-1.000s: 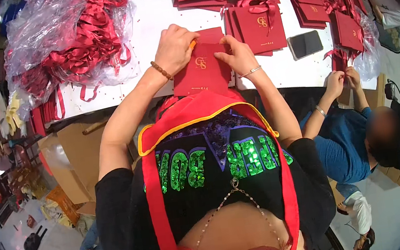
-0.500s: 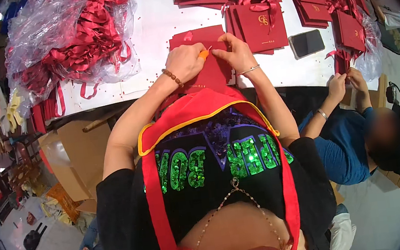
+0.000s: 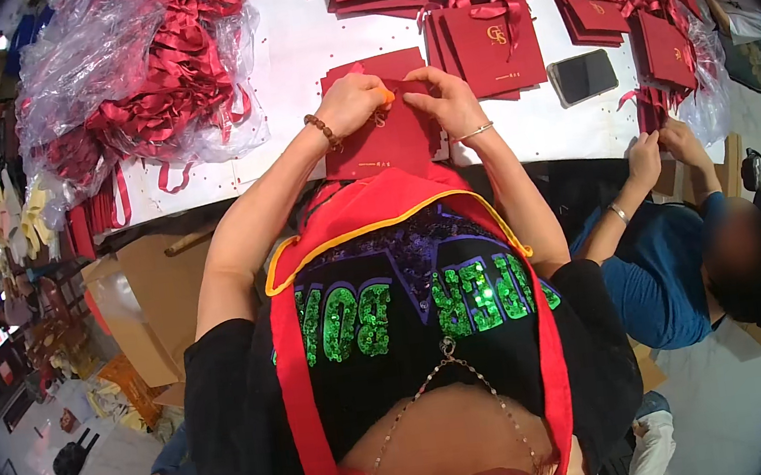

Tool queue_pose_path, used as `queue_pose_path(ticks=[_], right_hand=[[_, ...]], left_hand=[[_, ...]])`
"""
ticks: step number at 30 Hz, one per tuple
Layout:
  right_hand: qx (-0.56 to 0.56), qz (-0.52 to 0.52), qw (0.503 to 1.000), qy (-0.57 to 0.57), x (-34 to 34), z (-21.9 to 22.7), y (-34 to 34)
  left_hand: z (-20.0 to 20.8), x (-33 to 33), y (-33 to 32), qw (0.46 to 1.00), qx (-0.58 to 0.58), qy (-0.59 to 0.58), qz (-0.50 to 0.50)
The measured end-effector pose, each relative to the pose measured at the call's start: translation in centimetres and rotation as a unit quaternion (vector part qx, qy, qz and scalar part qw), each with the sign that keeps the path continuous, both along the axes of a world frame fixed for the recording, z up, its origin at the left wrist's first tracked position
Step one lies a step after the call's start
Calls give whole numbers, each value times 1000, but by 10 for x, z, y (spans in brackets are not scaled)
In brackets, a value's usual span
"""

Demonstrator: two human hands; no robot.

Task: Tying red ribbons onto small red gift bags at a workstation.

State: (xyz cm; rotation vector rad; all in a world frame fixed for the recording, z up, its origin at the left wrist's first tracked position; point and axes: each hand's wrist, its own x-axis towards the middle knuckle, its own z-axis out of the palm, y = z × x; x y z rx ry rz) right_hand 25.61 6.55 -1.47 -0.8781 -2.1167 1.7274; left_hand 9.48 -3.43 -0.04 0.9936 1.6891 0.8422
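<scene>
At the white bench's [image 3: 290,44] near edge, the left hand [image 3: 353,106] curls closed round a small orange item [image 3: 387,97]; the right hand [image 3: 446,104] pinches the top of a flat red bag [image 3: 389,149] beneath both. Outward lie red ribbons [image 3: 183,96] in clear plastic, stacked red bags [image 3: 495,48], a phone [image 3: 582,78]; beyond, a cardboard box [image 3: 156,303], a co-worker [image 3: 658,270], pale floor [image 3: 728,394].

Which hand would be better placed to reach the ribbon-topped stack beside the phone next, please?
Probably the right hand, which is nearer the stack. The left hand is farther off and apparently holds an orange item.
</scene>
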Motion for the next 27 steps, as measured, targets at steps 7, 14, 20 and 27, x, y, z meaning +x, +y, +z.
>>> queue_pose_path(ticks=[7,14,20,27], right_hand=[[-55,32,998,-25,-2,-1,7],[-81,35,996,-16,-1,4,6],[-85,28,996,6,1,0,5],[-199,21,980,22,5,7,6]], left_hand=[[3,0,2,997,-2,75,-25],[18,27,-6,915,81,393,-43],[9,28,-9,908,132,396,-29],[7,31,-16,835,276,471,-67]])
